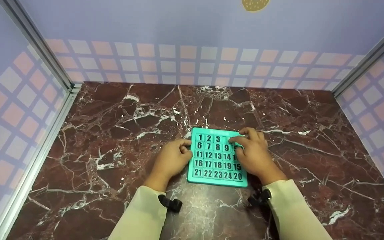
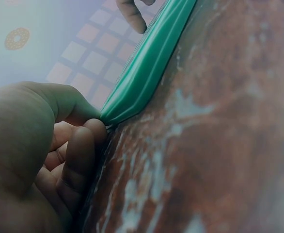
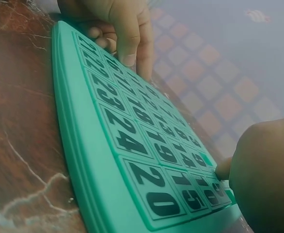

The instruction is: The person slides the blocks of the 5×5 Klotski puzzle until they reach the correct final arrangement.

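A teal sliding number puzzle [image 1: 217,184] lies flat on the table, with black numbers on its tiles. My left hand [image 1: 172,157] grips the puzzle's left edge between thumb and fingers; the left wrist view shows the fingertips right at the teal frame [image 2: 137,90]. Over the upper right corner, my right hand [image 1: 256,154] touches the top row with its extended index finger, hiding what lies under it. A bare teal gap [image 1: 225,139] shows right of the 3 tile [image 1: 218,139]. In the right wrist view, the 20 tile [image 3: 154,189] is nearest.
The dark red marbled table [image 1: 112,140] spreads around the puzzle. Behind it stands a lilac wall [image 1: 178,23] with pink and white squares, and side panels with metal frames [image 1: 38,33] close in left and right. Black wrist straps [image 1: 171,203] sit over pale sleeves.
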`<act>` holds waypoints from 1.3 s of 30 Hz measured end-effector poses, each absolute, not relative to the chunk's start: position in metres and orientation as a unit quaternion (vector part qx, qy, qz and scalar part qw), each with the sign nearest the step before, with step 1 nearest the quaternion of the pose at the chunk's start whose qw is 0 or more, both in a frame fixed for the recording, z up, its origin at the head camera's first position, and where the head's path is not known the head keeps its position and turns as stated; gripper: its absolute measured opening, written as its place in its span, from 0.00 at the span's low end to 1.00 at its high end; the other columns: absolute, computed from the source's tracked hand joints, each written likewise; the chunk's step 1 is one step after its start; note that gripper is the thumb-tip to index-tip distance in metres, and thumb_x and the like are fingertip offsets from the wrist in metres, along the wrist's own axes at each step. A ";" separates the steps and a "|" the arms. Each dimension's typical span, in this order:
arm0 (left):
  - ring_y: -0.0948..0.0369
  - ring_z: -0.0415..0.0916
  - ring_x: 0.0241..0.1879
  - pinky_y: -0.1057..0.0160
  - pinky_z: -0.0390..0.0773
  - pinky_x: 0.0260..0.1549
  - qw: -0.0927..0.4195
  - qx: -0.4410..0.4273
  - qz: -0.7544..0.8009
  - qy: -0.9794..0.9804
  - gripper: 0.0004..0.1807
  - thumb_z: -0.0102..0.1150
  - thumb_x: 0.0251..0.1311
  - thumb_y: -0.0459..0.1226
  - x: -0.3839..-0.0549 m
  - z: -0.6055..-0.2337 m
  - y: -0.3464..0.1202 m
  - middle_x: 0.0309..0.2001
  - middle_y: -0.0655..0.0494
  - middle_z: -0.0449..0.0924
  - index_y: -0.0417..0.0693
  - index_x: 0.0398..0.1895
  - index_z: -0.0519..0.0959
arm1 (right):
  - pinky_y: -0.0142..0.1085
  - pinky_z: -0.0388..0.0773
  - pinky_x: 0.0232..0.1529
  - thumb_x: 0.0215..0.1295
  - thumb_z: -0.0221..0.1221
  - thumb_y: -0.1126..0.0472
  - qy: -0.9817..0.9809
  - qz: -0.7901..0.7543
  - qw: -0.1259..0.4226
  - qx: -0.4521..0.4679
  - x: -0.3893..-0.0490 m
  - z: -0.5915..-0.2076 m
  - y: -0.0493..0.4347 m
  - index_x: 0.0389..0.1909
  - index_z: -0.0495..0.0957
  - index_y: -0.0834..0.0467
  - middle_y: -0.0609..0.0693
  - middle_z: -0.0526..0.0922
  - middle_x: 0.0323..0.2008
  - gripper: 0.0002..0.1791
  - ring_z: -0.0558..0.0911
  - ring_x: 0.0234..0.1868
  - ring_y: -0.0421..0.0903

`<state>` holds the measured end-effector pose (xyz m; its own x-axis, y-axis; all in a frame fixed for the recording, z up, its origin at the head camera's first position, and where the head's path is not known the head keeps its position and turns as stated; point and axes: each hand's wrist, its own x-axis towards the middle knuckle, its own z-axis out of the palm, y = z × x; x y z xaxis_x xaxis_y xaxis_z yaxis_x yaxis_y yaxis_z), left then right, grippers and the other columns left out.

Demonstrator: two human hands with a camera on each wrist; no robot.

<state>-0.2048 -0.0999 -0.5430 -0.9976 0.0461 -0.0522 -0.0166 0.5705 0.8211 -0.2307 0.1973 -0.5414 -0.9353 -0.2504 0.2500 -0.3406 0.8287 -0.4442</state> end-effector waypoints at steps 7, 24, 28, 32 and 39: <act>0.63 0.74 0.33 0.58 0.77 0.42 0.030 0.008 0.461 0.887 0.23 0.61 0.67 0.37 -0.204 -0.542 -0.100 0.31 0.64 0.77 0.50 0.64 0.89 | 0.67 0.65 0.69 0.67 0.60 0.66 -0.954 0.242 0.080 0.160 -0.229 -0.541 0.193 0.60 0.92 0.47 0.59 0.75 0.71 0.25 0.71 0.67 0.66; 0.63 0.75 0.32 0.59 0.77 0.41 0.038 0.000 0.461 0.886 0.23 0.63 0.68 0.39 -0.205 -0.543 -0.100 0.33 0.62 0.80 0.51 0.65 0.89 | 0.68 0.63 0.70 0.69 0.60 0.65 -0.950 0.247 0.071 0.175 -0.229 -0.538 0.193 0.61 0.92 0.45 0.60 0.74 0.76 0.24 0.71 0.69 0.68; 0.63 0.75 0.32 0.59 0.78 0.40 0.038 -0.001 0.467 0.884 0.23 0.64 0.68 0.38 -0.205 -0.542 -0.099 0.32 0.62 0.80 0.50 0.65 0.88 | 0.67 0.63 0.69 0.67 0.59 0.69 -0.939 0.280 0.089 0.180 -0.228 -0.537 0.198 0.53 0.95 0.47 0.60 0.77 0.72 0.23 0.72 0.65 0.67; 0.63 0.73 0.31 0.59 0.77 0.40 0.039 0.001 0.469 0.882 0.23 0.63 0.68 0.38 -0.204 -0.542 -0.099 0.31 0.63 0.78 0.49 0.65 0.88 | 0.67 0.62 0.67 0.64 0.58 0.70 -0.930 0.306 0.102 0.177 -0.228 -0.537 0.205 0.45 0.95 0.49 0.59 0.79 0.69 0.20 0.72 0.64 0.67; 0.64 0.73 0.31 0.59 0.77 0.40 0.040 0.005 0.471 0.881 0.23 0.63 0.69 0.38 -0.205 -0.542 -0.099 0.30 0.64 0.77 0.48 0.66 0.88 | 0.67 0.61 0.69 0.63 0.57 0.71 -0.924 0.316 0.128 0.174 -0.229 -0.540 0.215 0.37 0.94 0.53 0.62 0.80 0.66 0.17 0.74 0.63 0.70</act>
